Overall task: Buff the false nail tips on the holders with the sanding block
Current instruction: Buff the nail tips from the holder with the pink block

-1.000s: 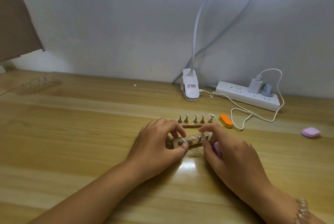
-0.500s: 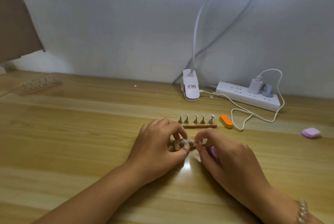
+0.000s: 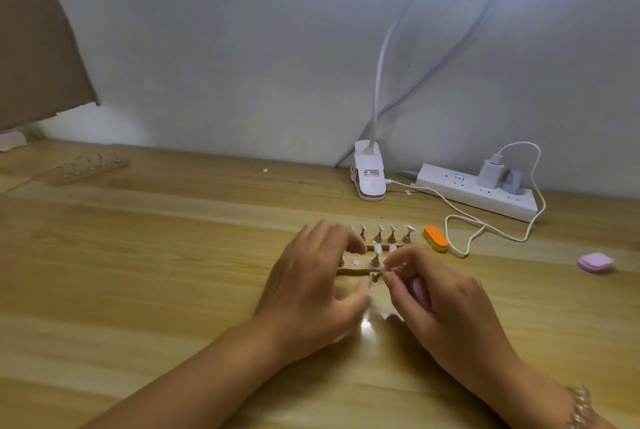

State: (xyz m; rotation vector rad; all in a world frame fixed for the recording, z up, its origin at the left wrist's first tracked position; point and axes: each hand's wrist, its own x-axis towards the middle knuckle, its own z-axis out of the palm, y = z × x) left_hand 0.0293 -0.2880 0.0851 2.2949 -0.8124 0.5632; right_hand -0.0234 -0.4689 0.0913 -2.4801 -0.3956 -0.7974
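Observation:
Two wooden holder strips lie mid-table. The far strip (image 3: 381,244) carries several metal pegs with nail tips. On the near strip (image 3: 356,271), a bare round metal disc (image 3: 356,261) sits beside a standing peg with a nail tip (image 3: 375,257). My left hand (image 3: 311,286) curls over the near strip's left end and holds it. My right hand (image 3: 440,300) pinches a loose holder peg (image 3: 375,277) at the strip's front edge. A pink sanding block (image 3: 418,290) is tucked under its other fingers.
An orange sanding block (image 3: 435,238) lies right of the far strip and another pink block (image 3: 595,262) lies far right. A lamp clamp (image 3: 369,172), power strip (image 3: 474,191) and white cable (image 3: 464,245) sit behind. A third holder strip (image 3: 90,165) rests far left.
The near strip, held tilted up before, now lies flat. One peg has come off it into my right fingers, baring a round metal disc.

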